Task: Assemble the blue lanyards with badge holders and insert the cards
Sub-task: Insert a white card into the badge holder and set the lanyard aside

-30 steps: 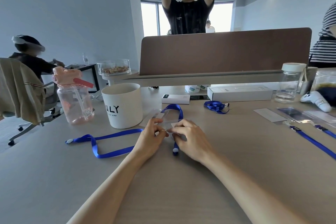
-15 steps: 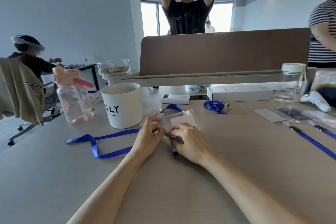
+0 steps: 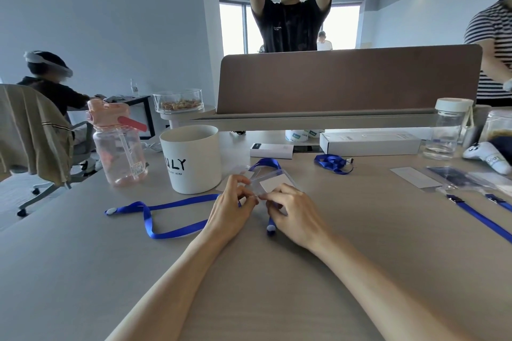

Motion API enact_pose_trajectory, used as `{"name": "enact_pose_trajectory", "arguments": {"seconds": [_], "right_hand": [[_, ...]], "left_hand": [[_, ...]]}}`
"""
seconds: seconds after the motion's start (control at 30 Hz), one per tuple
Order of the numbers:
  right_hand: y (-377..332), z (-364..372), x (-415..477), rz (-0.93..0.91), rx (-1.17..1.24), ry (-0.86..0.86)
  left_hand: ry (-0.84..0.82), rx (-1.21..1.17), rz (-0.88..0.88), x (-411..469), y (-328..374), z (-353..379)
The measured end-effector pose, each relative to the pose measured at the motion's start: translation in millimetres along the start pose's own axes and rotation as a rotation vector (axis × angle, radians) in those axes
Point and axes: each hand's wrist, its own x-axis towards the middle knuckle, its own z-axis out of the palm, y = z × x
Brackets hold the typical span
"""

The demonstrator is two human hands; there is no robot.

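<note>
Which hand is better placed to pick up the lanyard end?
Probably the right hand: the lanyard end lies just beside it. The left hand, also pinching the badge holder, is farther away.

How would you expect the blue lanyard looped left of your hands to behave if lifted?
Probably floppy: the blue lanyard lies in loose, folded curves. Likely light, being thin flat ribbon; its white end piece may dangle.
</note>
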Motion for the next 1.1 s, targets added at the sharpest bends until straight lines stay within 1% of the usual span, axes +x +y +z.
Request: {"name": "enact_pose_trajectory", "arguments": {"seconds": [0.3, 0.7, 0.87, 0.93, 1.0, 1.1], "right_hand": [[-0.7, 3.7, 0.7, 0.003, 0.037, -0.030], [0.8, 2.9, -1.2, 0.054, 0.177, -0.143], [3.0, 6.2, 0.7, 0.121, 0.332, -0.145], [2.4, 5.9, 1.3, 0.124, 0.354, -0.153], [1.1, 4.3, 1.3, 0.127, 0.360, -0.133], [-2.2, 1.3, 1.8, 0.151, 0.386, -0.072]], "left_hand": [[0.034, 0.057, 0.025, 0.6, -2.8, 1.8], [-0.018, 0.031, 0.033, -0.1, 2.2, -0.8], [-0.017, 0.027, 0.053, 0.0, 1.6, -0.9], [-0.028, 0.035, 0.069, 1.3, 0.3, 0.0], [-0.025, 0.037, 0.083, 3.2, -2.3, 1.2], [0.022, -0.001, 0.088, 4.6, -4.8, 1.7]]}}
